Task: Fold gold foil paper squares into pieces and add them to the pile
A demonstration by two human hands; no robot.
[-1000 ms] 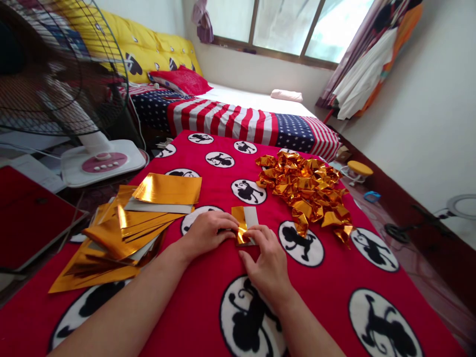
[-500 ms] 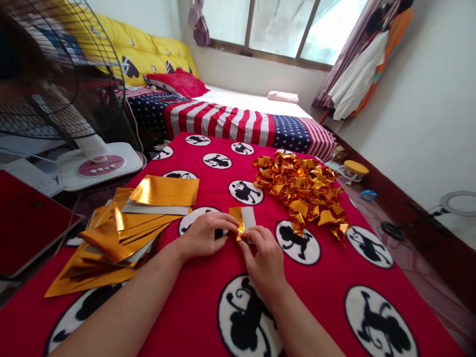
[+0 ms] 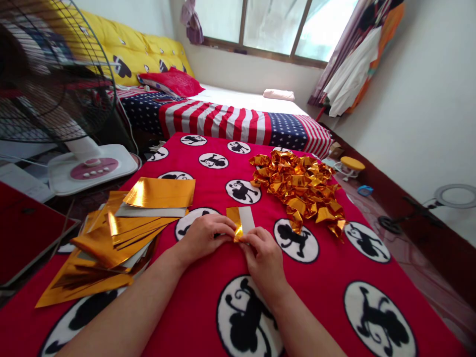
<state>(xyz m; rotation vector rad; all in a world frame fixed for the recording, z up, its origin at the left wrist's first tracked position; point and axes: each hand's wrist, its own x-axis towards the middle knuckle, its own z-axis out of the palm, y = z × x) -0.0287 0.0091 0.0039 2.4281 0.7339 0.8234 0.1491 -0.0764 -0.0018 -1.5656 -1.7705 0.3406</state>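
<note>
A small sheet of gold foil paper (image 3: 233, 215), gold on one side with a pale grey strip showing, lies partly folded on the red cloth between my hands. My left hand (image 3: 206, 233) pinches its lower left edge with bent fingers. At the lower right edge, my right hand (image 3: 263, 253) grips the same sheet between thumb and fingers. The near corner is creased, and the fingertips hide part of it. Left of my hands rests a loose stack of flat gold foil sheets (image 3: 159, 192). Folded gold foil pieces (image 3: 297, 181) form a heap at the right.
The red cloth (image 3: 316, 307) with monkey prints covers the table. A fan (image 3: 92, 168) stands at the left beside a dark red panel (image 3: 26, 228). Beyond the table is a bed with a flag-patterned cover (image 3: 215, 119). A ring light (image 3: 455, 196) stands on the right.
The view has shifted slightly, so the surroundings sit a little further left. Both hands keep hold of the foil sheet, with only slight finger movement at its near corner.
</note>
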